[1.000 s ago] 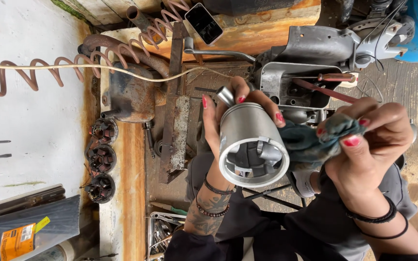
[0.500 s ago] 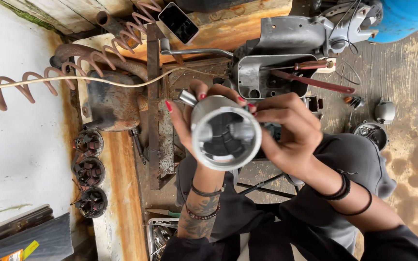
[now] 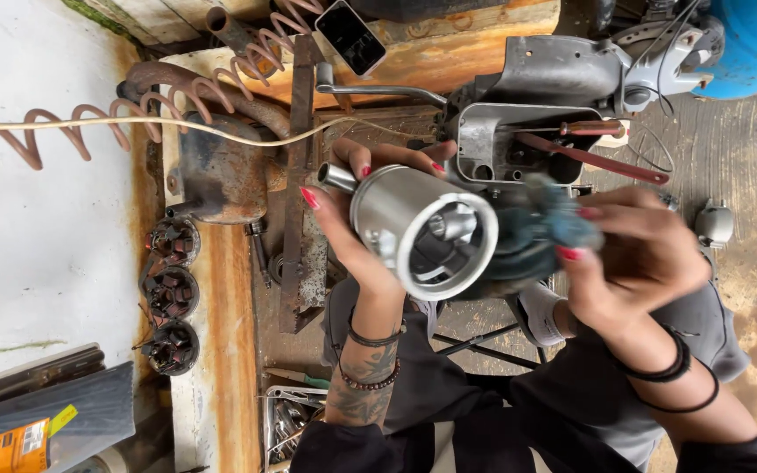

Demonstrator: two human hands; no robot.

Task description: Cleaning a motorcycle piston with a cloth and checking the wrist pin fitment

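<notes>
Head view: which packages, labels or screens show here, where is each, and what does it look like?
Phone: top centre, lying on the rusty orange surface; a dark rectangle, screen dark.
Package: bottom left corner, below the dark flat slab; orange and black, with a yellow tag at its upper edge.
Nothing printed shows on the metal cylinder in the left hand or on the cloth in the right hand.

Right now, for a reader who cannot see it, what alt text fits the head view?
A left hand holds a hollow silver metal cylinder, open end toward the camera, while the right hand presses a blue-green rag against its rim. Behind them lie a rusty workbench, coiled springs and grey engine parts.
</notes>
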